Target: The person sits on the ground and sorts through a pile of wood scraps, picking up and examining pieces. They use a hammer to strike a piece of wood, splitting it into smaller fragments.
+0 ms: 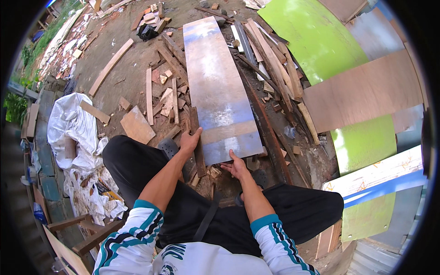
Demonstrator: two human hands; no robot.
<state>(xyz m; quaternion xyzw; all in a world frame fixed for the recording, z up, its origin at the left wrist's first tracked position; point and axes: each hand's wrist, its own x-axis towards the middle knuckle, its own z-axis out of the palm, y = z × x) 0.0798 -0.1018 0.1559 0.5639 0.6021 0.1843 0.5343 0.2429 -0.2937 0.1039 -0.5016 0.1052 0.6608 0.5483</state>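
Observation:
A long board (222, 87), brown with blue and whitish patches, stretches away from me between my knees. At its near edge, my right hand (237, 167) grips it with the thumb on top and fingers partly hidden below. My left hand (189, 140) is closed around a short dark wooden strip (197, 149) that lies along the board's near left side. Whether the strip is fixed to the board, I cannot tell.
Scrap wood (167, 98) litters the ground at left. Long timbers (275, 68) lie right of the board. Farther right are green panels (316, 36) and a brown plywood sheet (366, 87). A white sack (68, 119) sits at left.

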